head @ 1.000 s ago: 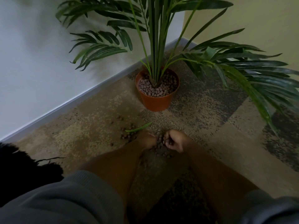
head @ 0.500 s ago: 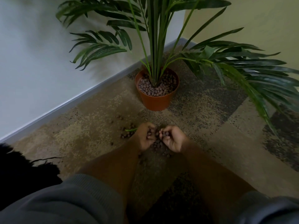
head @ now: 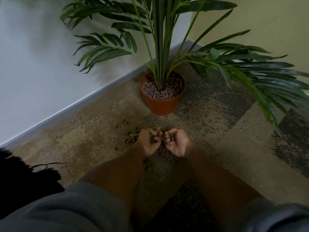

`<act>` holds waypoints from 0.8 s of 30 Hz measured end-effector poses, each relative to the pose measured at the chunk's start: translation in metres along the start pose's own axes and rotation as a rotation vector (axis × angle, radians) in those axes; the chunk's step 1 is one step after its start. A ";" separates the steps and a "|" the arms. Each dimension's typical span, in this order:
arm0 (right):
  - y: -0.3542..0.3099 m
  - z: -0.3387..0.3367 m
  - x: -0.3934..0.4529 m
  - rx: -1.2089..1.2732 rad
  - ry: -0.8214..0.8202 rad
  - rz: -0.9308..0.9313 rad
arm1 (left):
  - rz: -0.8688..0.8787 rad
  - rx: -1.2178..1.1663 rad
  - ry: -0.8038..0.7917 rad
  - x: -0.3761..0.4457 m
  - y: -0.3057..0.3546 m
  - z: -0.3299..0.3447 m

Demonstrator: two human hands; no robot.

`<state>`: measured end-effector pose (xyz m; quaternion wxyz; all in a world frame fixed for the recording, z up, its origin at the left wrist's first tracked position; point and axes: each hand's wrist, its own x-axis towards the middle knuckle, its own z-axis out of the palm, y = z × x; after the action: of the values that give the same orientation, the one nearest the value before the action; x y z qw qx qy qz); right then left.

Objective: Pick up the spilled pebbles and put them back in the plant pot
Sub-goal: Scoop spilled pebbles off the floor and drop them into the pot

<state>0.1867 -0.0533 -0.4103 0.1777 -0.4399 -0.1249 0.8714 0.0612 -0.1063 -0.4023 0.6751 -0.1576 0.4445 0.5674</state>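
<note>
Head view puts me over a patchy brown carpet (head: 93, 136) in a room corner, and I see no readable writing anywhere, not on the pot, not on the walls. Far centre stands the orange plant pot (head: 161, 104), upright, filled nearly to the rim with brownish round pebbles (head: 158, 93) packed around the green palm (head: 160, 39) stems. Nearer to me, my left hand (head: 149, 142) and right hand (head: 177, 143) sit just beside each other above the spilled pebbles (head: 163, 152) on the floor. Right grip is cupped, palm up, fingers curled around a few dark pebbles. Left grip is curled too, fingers bent inward, and I cannot tell how much is in it. More loose ones lie scattered to the left (head: 129, 139) and a few farther off toward the pot (head: 123, 121). A fallen green leaf (head: 134, 134) pokes out on the floor, partly hidden behind the left hand. Grey sleeves (head: 66, 210) fill the near edge.
</note>
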 end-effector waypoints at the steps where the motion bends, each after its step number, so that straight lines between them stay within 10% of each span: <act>1: 0.001 0.000 0.000 0.006 -0.009 0.006 | -0.001 0.001 -0.002 -0.001 0.000 0.000; 24: 0.007 0.018 0.009 0.037 0.103 -0.043 | -0.002 -0.128 -0.199 -0.011 0.012 0.017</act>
<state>0.1653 -0.0570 -0.4090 0.2109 -0.4778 -0.1090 0.8458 0.0578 -0.0970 -0.3805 0.7049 -0.1436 0.3379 0.6069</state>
